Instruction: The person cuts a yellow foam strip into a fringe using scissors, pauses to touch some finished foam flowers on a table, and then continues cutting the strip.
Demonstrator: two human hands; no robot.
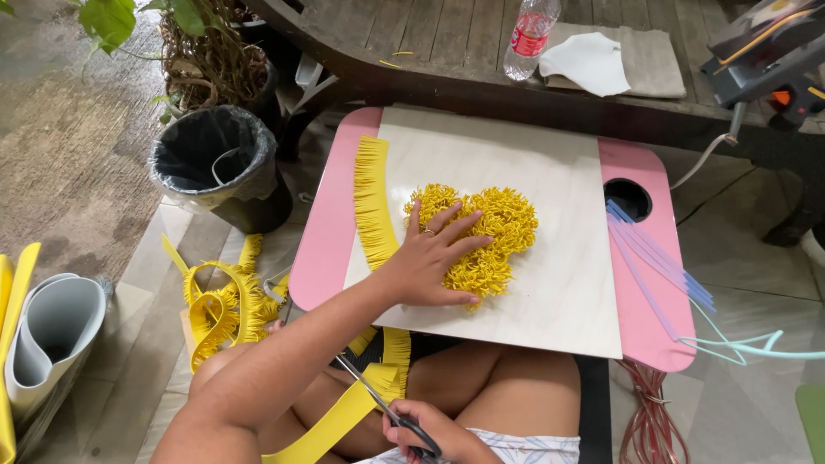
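Left hand (432, 260) spread flat on yellow fringed heart (485, 236) atop pink-edged lap table (326, 232); right hand (434, 430) gripping scissors (387, 408) over tiled floor (137, 378)

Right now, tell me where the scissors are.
The scissors are at the bottom centre of the head view, held in the right hand over the lap, blades on a yellow foam strip, below the pink lap table.

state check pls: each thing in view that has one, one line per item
left hand: flat, fingers spread, pressing on the fringe pile
right hand: closed around scissors handles
scissors: blades open, at the yellow strip
fringe pile: bunched in a heap on the lap table
lap table: level across the legs
yellow strip: uncut end, between the blades
bin: lined, open
bottle: upright; cap out of view
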